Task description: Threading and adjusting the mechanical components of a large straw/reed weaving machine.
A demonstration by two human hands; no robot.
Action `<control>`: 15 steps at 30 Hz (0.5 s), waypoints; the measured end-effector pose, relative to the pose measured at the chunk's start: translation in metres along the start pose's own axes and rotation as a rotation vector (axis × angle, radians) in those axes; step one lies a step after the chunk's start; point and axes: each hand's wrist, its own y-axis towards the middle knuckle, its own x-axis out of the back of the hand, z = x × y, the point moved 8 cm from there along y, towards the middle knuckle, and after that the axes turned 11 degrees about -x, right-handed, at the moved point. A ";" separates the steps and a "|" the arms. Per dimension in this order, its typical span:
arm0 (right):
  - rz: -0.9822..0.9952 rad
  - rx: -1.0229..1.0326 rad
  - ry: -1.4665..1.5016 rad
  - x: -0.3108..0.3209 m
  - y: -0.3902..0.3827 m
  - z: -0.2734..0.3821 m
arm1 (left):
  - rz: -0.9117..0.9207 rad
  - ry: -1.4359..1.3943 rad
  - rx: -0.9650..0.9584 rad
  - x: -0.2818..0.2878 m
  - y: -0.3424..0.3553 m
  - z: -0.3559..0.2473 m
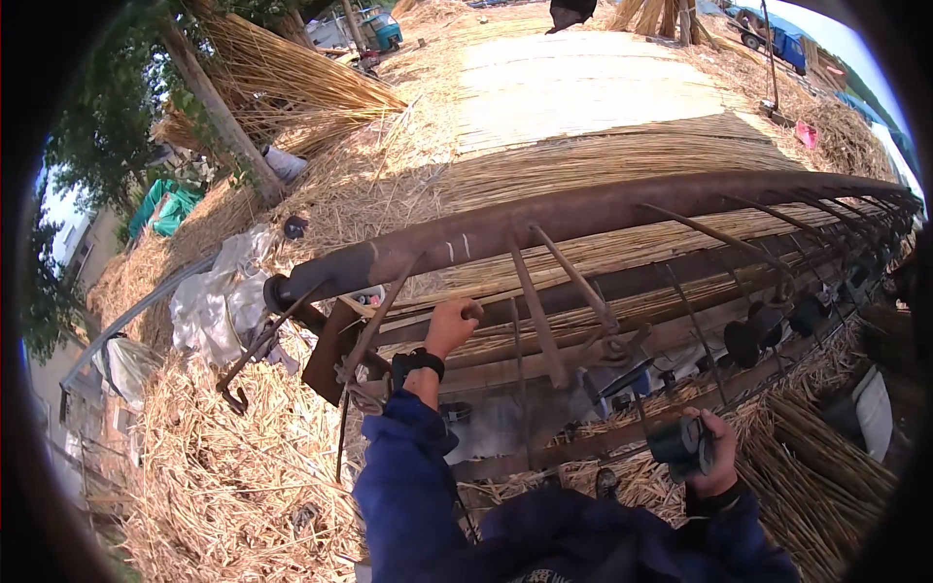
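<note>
My left hand (453, 326), a dark band at its wrist, reaches over the near side of a wooden frame below a long brown pipe (428, 231). Its fingers are curled closed; whatever may be in them is hidden. In my right hand (719, 453), low and to the right, is a dark green spool (678, 443), gripped from its right side. Several metal rods (573, 279) stick out from the pipe toward me. More dark spools (754, 335) hang along the frame to the right. Beyond the pipe lies a mat of reeds (622, 160), its far part in bright sun.
Loose straw (243, 466) covers the ground at left. A bundle of long reeds (292, 73) leans by a tree trunk (219, 112). Crumpled plastic sheeting (219, 311) lies near the pipe's left end, by a hooked rod (238, 389). Cut reeds (826, 447) lie at my right.
</note>
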 end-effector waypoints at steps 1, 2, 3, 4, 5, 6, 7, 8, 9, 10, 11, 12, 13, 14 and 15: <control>0.007 0.008 0.002 0.001 -0.002 0.000 | 0.003 -0.004 0.001 -0.003 -0.002 0.001; 0.002 0.009 0.003 0.002 -0.004 -0.001 | -0.044 -0.076 0.032 -0.002 -0.004 0.004; 0.102 0.033 0.007 -0.006 -0.007 -0.001 | -0.091 -0.146 0.061 -0.001 -0.006 0.006; 0.203 0.060 0.011 -0.014 -0.009 0.001 | -0.089 -0.149 0.057 -0.002 -0.004 0.003; 0.200 0.066 0.013 -0.017 -0.012 0.001 | -0.105 -0.081 0.035 -0.001 -0.002 -0.003; 0.259 0.071 -0.078 -0.031 -0.020 0.001 | -0.122 -0.014 0.013 -0.001 -0.001 -0.009; 0.327 0.066 -0.169 -0.047 -0.029 -0.001 | -0.125 -0.007 0.014 0.000 -0.003 -0.003; 0.399 0.022 -0.139 -0.060 -0.037 -0.003 | -0.113 0.044 -0.030 -0.002 -0.004 0.000; 0.401 0.021 -0.139 -0.065 -0.044 0.000 | -0.100 0.096 -0.071 -0.004 -0.006 0.004; 0.443 0.063 -0.361 -0.074 -0.053 0.001 | -0.096 0.098 -0.071 -0.004 -0.005 0.003; 0.483 0.101 -0.583 -0.084 -0.061 0.001 | -0.054 0.116 -0.022 -0.005 -0.005 0.003; 0.640 0.193 -0.737 -0.103 -0.072 0.006 | -0.013 0.136 0.031 -0.005 -0.007 0.006; 0.653 0.185 -0.734 -0.107 -0.077 0.008 | -0.016 0.146 0.041 -0.001 -0.011 0.007; 0.931 0.220 -0.689 -0.125 -0.097 0.005 | -0.003 0.186 0.045 0.004 -0.016 0.007; 1.167 0.282 -0.650 -0.137 -0.129 0.008 | 0.019 0.193 0.014 -0.006 -0.006 -0.008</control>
